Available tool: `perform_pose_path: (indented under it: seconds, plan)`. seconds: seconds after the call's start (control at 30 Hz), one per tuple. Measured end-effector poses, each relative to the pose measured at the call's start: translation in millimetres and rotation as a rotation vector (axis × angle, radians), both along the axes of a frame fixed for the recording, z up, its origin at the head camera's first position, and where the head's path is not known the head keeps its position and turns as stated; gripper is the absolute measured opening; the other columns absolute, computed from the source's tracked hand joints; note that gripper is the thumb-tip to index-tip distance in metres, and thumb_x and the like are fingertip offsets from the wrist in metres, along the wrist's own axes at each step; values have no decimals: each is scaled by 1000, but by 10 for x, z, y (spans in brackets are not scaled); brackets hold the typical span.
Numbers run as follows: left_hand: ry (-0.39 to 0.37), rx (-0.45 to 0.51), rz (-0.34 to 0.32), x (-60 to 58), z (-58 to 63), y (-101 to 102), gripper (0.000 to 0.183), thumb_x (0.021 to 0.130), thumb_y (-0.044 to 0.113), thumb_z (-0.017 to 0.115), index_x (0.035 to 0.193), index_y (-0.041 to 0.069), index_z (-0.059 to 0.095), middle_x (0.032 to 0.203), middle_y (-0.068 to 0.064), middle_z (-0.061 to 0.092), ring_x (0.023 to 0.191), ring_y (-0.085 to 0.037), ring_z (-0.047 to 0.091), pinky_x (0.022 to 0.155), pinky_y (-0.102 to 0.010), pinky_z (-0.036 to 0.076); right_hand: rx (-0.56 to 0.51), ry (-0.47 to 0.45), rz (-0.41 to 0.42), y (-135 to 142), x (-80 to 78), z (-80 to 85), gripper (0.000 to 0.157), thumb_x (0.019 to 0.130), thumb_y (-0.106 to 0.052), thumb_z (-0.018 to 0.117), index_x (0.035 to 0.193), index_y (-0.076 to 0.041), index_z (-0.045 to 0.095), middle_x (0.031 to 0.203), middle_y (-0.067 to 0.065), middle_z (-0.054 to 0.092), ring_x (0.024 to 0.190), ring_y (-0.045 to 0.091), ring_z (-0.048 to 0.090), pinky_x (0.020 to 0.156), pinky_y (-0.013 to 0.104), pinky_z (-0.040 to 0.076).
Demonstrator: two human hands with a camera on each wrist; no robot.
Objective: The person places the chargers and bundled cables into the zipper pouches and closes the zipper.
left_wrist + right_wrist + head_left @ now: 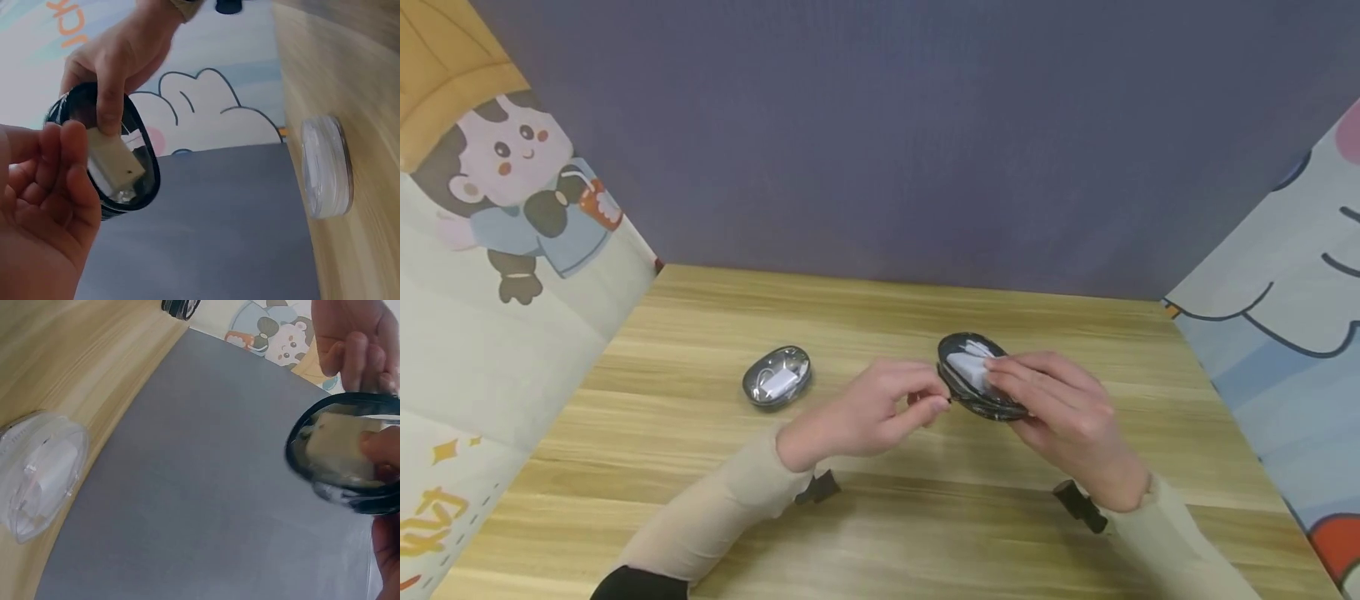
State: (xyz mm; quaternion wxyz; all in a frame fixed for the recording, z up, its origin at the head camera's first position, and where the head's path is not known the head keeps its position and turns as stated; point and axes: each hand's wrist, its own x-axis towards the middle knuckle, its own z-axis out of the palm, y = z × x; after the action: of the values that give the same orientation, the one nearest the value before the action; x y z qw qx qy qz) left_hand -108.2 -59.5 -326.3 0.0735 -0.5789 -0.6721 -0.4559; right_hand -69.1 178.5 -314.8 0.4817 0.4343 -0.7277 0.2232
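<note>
My right hand [1067,408] grips an oval clear pouch [147,187] with a black rim, its thumb or fingers pressing the clear face. Inside the pouch lies a white charger-like block [115,162]. At the pouch's near left edge, my left hand [880,404] pinches what looks like a small dark zipper pull, mostly covered by the fingertips. A second black-rimmed clear pouch [777,377] lies on the table to the left, with a white block and cable inside. In both wrist views a clear-walled pouch [47,478] with white contents rests on the table; I cannot make it out in the head view.
The wooden table [865,533] ends at a dark grey-blue panel [880,150] at the back. Printed cartoon panels stand at the left [497,333] and the right [1285,333]. Small black devices [1078,504] sit at the wrists.
</note>
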Motion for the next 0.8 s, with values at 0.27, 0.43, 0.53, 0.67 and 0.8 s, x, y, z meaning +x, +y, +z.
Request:
perform_pose_path:
  seconds: [0.27, 0.43, 0.53, 0.67, 0.8]
  plan:
    - [-294, 153, -200, 9, -14, -35, 13, 95, -11, 52, 94, -3, 62, 87, -15, 67, 81, -20, 67, 71, -31, 59, -198, -19, 159, -123, -2, -18, 19, 92, -13, 69, 88, 5, 73, 94, 21, 73, 85, 35, 65, 90, 30, 53]
    - [-432, 232, -354, 8, -5, -34, 14, 101, 1, 50, 94, -8, 58, 86, -24, 61, 80, -33, 65, 70, -38, 59, -298, -34, 310, -201, 46, -2, 16, 90, -11, 73, 90, 5, 70, 101, 23, 70, 102, 34, 64, 99, 40, 50]
    - [-457, 247, -412, 10, -6, -26, 24, 104, 11, 49, 93, -8, 56, 83, -22, 57, 78, -28, 61, 71, -37, 58, -322, -63, 390, -222, 79, -11, 22, 88, -12, 77, 98, 6, 69, 111, 23, 69, 112, 33, 62, 107, 46, 43]
    - [-464, 233, -451, 13, -18, -21, 25, 104, 12, 48, 93, -9, 55, 83, -21, 55, 78, -21, 56, 73, -35, 56, -311, -58, 435, -229, 104, -40, 21, 89, -9, 76, 102, 6, 69, 112, 24, 69, 114, 34, 62, 109, 49, 40]
    - [-463, 212, -427, 8, -46, -41, 22, 104, 9, 48, 94, -9, 56, 85, -22, 57, 80, -21, 59, 72, -36, 57, -280, 4, 430, -223, 90, -51, 13, 90, -3, 72, 95, 8, 69, 102, 26, 70, 105, 38, 66, 99, 44, 50]
